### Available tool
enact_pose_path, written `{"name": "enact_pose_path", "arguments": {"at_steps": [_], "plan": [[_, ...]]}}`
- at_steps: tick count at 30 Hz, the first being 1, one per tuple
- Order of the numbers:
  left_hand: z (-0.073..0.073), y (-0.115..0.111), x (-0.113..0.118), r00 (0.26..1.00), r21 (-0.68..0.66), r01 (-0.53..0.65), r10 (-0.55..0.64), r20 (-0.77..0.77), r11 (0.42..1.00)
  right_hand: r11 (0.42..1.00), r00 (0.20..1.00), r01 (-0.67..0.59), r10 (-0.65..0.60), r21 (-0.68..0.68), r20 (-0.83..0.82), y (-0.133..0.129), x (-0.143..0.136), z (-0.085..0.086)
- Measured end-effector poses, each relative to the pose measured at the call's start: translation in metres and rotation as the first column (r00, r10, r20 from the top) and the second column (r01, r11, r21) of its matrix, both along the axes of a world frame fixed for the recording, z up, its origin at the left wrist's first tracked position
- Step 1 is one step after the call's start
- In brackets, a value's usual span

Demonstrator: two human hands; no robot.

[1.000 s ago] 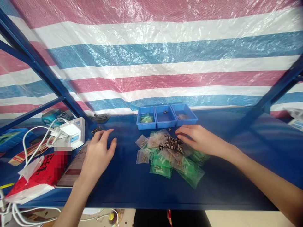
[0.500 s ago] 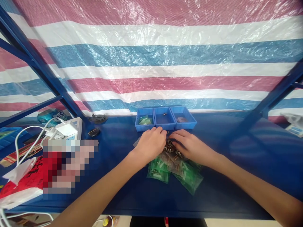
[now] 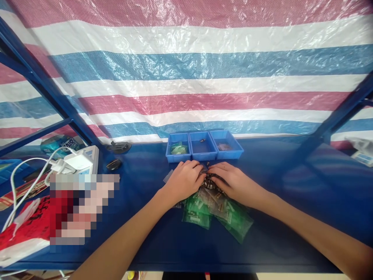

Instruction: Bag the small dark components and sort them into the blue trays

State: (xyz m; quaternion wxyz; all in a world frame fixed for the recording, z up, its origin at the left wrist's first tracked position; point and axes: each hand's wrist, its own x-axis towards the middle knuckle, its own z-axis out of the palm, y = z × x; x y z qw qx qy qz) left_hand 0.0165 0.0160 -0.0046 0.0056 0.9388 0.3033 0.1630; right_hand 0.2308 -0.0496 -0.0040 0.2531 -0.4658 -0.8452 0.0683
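Observation:
My left hand (image 3: 185, 179) lies on the left side of a heap, its fingers curled inward and its thumb against small dark metal parts (image 3: 208, 181). From the right, my right hand (image 3: 233, 181) reaches onto the same parts with bent fingers and thumb. What either hand pinches is hidden under the fingers. Below the hands spread clear bags with brass-coloured screws (image 3: 216, 197) inside. Under these lie green plastic bags, one at the left (image 3: 197, 216) and one at the right (image 3: 240, 225), with small pieces in them. A clear bag (image 3: 168, 177) pokes out beside my left hand.
Behind the heap stand three joined blue trays: the left tray (image 3: 178, 157) holds green bags, the middle tray (image 3: 204, 149) a small metal part, the right tray (image 3: 229, 155) a clear bag. A power strip (image 3: 93, 159), black mouse (image 3: 114, 164) and red bag (image 3: 35, 221) lie leftward.
My left hand has shifted slightly down, its thumb now showing against the metal parts. The right hand stays at the heap. The camera view has moved a little.

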Motion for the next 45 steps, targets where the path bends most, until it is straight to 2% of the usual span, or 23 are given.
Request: {"name": "enact_pose_path", "arguments": {"at_steps": [5,11,17,21,23,26,30,32,34,36,37,40,43,45], "plan": [[0.006,0.004,-0.007,0.997,-0.056,0.073,-0.071,0.034,0.996,1.0,1.0,0.015,-0.015,-0.011,0.017,0.002,0.001,-0.002],[0.01,0.006,-0.01,0.996,-0.096,0.077,-0.073,0.052,0.992,0.999,0.999,0.029,-0.029,-0.023,0.021,0.0,0.0,0.0],[0.007,0.004,-0.007,0.996,-0.145,0.035,-0.022,0.092,0.989,0.998,0.999,0.052,-0.052,-0.028,0.011,-0.001,-0.002,0.001],[0.009,0.005,-0.006,0.992,-0.116,0.035,-0.02,0.125,0.993,0.999,0.999,0.048,-0.048,-0.018,0.007,0.0,-0.002,-0.001],[0.013,0.004,-0.006,0.986,-0.124,0.035,-0.013,0.168,0.992,0.998,0.998,0.055,-0.055,-0.01,-0.008,-0.001,-0.002,-0.002],[0.019,0.002,-0.004,0.956,-0.216,0.016,0.049,0.29,0.976,0.996,0.995,0.087,-0.087,-0.006,-0.057,-0.003,-0.004,-0.002],[0.025,-0.003,-0.001,0.854,-0.389,0.035,0.174,0.49,0.92,0.996,0.988,0.084,-0.085,-0.012,-0.128,-0.006,-0.006,0.0],[0.024,-0.007,0.002,0.8,-0.504,0.083,0.243,0.548,0.86,0.998,0.986,0.062,-0.061,0.003,-0.157,-0.007,-0.007,0.0],[0.022,-0.011,0.006,0.771,-0.614,0.16,0.29,0.567,0.773,0.998,0.983,0.056,-0.049,0.036,-0.176,-0.007,-0.008,-0.001],[0.02,-0.015,0.009,0.761,-0.674,0.227,0.304,0.573,0.703,0.994,0.981,0.073,-0.056,0.085,-0.188,-0.008,-0.008,-0.001],[0.019,-0.016,0.011,0.761,-0.681,0.242,0.3,0.575,0.691,0.99,0.979,0.083,-0.061,0.11,-0.192,-0.009,-0.008,0.0],[0.017,-0.02,0.012,0.789,-0.643,0.229,0.248,0.563,0.731,0.983,0.974,0.101,-0.067,0.15,-0.217,-0.01,-0.008,0.003],[0.016,-0.021,0.01,0.812,-0.543,0.192,0.178,0.556,0.818,0.983,0.957,0.148,-0.113,0.113,-0.267,-0.01,-0.008,0.008],[0.016,-0.022,0.008,0.834,-0.425,0.145,0.121,0.539,0.894,0.979,0.933,0.196,-0.171,0.047,-0.318,-0.009,-0.008,0.012]]}}
